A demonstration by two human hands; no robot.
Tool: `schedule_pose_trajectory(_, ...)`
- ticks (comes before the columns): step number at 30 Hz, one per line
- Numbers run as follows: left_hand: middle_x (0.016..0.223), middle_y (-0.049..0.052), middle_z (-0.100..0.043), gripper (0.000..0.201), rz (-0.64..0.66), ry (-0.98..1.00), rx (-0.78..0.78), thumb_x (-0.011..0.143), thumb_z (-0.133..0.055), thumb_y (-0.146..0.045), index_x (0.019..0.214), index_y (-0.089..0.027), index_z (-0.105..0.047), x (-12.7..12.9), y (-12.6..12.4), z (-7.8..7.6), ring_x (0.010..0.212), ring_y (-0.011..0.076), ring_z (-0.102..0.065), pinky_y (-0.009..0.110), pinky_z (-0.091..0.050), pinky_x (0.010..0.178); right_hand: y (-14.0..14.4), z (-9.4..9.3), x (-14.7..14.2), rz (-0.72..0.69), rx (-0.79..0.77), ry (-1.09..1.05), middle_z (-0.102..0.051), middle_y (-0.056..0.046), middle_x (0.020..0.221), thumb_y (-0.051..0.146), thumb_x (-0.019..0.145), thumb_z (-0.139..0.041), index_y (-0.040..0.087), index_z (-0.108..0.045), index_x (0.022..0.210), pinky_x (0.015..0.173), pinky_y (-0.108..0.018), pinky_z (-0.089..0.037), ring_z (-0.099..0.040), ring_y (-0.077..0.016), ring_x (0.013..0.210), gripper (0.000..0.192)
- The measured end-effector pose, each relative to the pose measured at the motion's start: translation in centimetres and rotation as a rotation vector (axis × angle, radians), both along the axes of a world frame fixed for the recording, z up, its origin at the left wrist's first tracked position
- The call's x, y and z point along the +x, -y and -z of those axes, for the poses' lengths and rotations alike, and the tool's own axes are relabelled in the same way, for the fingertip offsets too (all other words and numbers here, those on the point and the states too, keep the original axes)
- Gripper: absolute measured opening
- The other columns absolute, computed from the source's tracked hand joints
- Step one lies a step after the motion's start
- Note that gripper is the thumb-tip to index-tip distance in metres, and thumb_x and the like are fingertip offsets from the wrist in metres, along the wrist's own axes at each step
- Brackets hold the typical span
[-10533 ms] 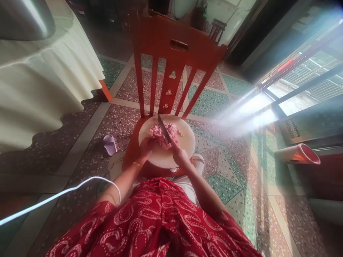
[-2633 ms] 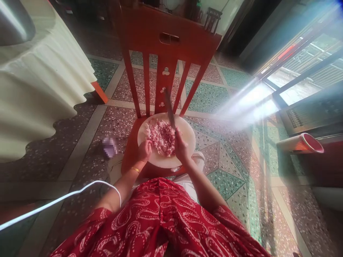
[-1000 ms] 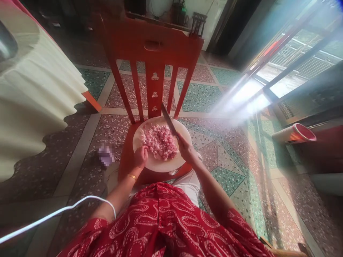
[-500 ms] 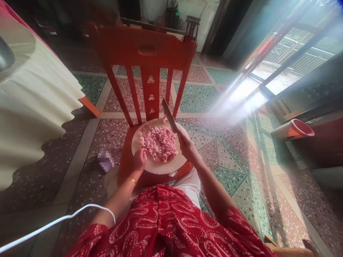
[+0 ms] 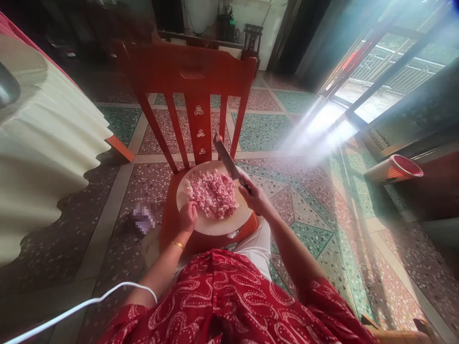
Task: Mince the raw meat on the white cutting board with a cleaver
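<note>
My right hand (image 5: 256,195) is wrapped round the dark handle of a kitchen knife (image 5: 227,159). The blade slants up and to the left over the far side of a round, pale cutting board (image 5: 211,228), with a bit of meat stuck near its tip. Chopped pink meat (image 5: 213,191) lies in a spread heap on the board. At the board's near left edge, my left hand (image 5: 187,217) rests with its fingers curled beside the meat. Whatever those fingers grip, if anything, is hidden.
The board sits on the seat of a red wooden chair (image 5: 199,71). To the left hangs a cream tablecloth (image 5: 53,138). A white cable (image 5: 86,303) crosses at lower left. A red-and-white bin (image 5: 394,169) stands on the right, near a bright doorway.
The knife and my right hand have shifted slightly down relative to the chair back. Meat near the blade's middle now shows at its tip. My left hand stays at the board's edge.
</note>
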State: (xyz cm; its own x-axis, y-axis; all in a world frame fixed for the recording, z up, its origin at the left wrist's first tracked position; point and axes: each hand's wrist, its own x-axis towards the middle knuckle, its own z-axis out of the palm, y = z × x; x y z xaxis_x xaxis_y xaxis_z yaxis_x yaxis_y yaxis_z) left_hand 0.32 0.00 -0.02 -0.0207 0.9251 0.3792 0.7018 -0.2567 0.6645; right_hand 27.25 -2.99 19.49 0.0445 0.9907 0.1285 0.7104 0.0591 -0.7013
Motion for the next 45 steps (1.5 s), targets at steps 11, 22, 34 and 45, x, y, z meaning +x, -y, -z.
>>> schedule_pose_trajectory(11,0.085,0.009,-0.066,0.021,-0.011,-0.030,-0.011,0.086,-0.036,-0.025,0.086,-0.021,-0.057,0.0,0.0,0.5,0.081,0.0224,-0.063,0.036,-0.051,0.077,1.0,4.6,-0.7,-0.079,0.019,0.049,-0.070,-0.008,0.108,0.030,0.092,-0.043,0.018,-0.046,0.140,0.084,-0.030,-0.052,-0.067,-0.0191,0.094,0.049)
schedule_pose_trajectory(22,0.089,0.011,-0.066,0.023,0.024,-0.029,-0.031,0.087,-0.036,-0.025,0.088,-0.020,-0.057,-0.2,-0.2,0.9,0.085,0.0234,-0.063,0.038,-0.050,0.080,2.2,0.7,-1.0,-0.165,-0.100,0.215,-0.072,-0.006,0.108,0.036,0.098,-0.036,0.028,-0.040,0.145,0.073,-0.028,-0.053,-0.071,-0.0227,0.090,0.048)
schedule_pose_trajectory(34,0.083,0.009,-0.065,0.022,0.029,-0.050,-0.061,0.086,-0.037,-0.026,0.087,-0.019,-0.058,-0.3,-0.3,0.5,0.080,0.0214,-0.062,0.035,-0.050,0.077,-3.1,5.3,-0.6,-0.139,-0.230,0.314,-0.074,-0.005,0.101,0.034,0.098,-0.038,0.029,-0.039,0.145,0.072,-0.029,-0.056,-0.071,-0.0220,0.080,0.048)
schedule_pose_trajectory(45,0.086,0.010,-0.066,0.023,0.023,-0.051,-0.056,0.086,-0.036,-0.026,0.090,-0.019,-0.058,-0.4,-0.3,1.1,0.084,0.0218,-0.062,0.036,-0.049,0.079,-3.6,7.6,-1.4,-0.088,-0.243,0.241,-0.073,-0.005,0.101,0.033,0.097,-0.038,0.030,-0.040,0.145,0.076,-0.032,-0.056,-0.071,-0.0221,0.083,0.048)
